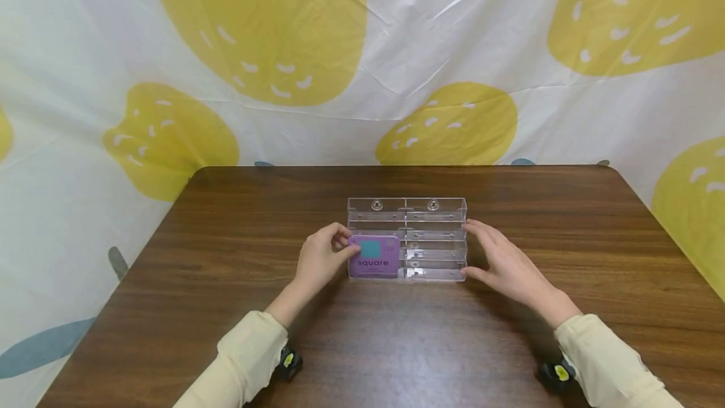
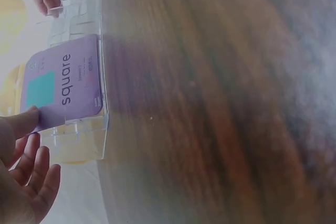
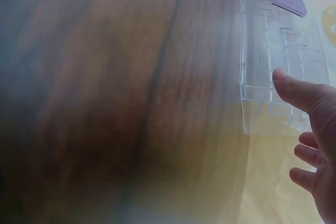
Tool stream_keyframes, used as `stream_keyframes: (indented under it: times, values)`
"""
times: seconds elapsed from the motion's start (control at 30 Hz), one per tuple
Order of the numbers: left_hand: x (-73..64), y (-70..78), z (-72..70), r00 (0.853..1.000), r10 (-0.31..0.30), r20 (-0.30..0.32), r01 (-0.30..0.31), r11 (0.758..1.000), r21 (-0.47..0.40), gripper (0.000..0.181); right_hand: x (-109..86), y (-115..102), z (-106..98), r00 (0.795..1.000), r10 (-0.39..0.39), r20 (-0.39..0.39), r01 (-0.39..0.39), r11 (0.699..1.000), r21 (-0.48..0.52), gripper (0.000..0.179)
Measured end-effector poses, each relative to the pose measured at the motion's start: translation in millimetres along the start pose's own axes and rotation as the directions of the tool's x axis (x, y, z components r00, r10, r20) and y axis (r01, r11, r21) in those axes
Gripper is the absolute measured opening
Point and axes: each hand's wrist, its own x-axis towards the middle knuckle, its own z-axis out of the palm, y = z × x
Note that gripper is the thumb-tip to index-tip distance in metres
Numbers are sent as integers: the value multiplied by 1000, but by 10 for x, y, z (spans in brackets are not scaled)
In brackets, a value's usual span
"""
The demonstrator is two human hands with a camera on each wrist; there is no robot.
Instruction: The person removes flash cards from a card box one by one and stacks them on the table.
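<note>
A clear plastic tiered card holder [image 1: 436,236] with two columns of slots stands on the table. In its left column sits a purple card [image 1: 374,266] printed with a teal square and the word "square". My left hand [image 1: 323,254] pinches the card's left edge, thumb on its front and fingers behind, as the left wrist view also shows the card [image 2: 79,82]. At the holder's right side, my right hand [image 1: 506,263] is spread with thumb and fingertips right at the edge. The right wrist view has its thumb [image 3: 294,90] overlapping the clear holder [image 3: 257,56].
The holder rests on a dark wood-grain table [image 1: 255,206] with rounded far corners. Behind it hangs a white cloth [image 1: 317,137] with large yellow fruit prints. Dark wrist cameras sit under both pale sleeves [image 1: 249,345].
</note>
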Motion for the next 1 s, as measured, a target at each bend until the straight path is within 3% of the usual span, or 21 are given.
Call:
stream_keyframes:
  times: [0.17, 0.5, 1.0]
  values:
    - [2, 7, -3, 999, -43, 9, 43, 999, -18, 20, -15, 4, -2, 1000, -28, -8, 28, 998, -50, 77]
    - [19, 6, 5, 997, -69, 22, 69, 997, -25, 21, -20, 6, 5, 996, -82, -37, 78, 991, -111, 75]
    - [72, -34, -31, 998, -26, 51, 33, 990, -138, 15, -22, 3, -11, 993, -110, -46, 103, 986, -133, 74]
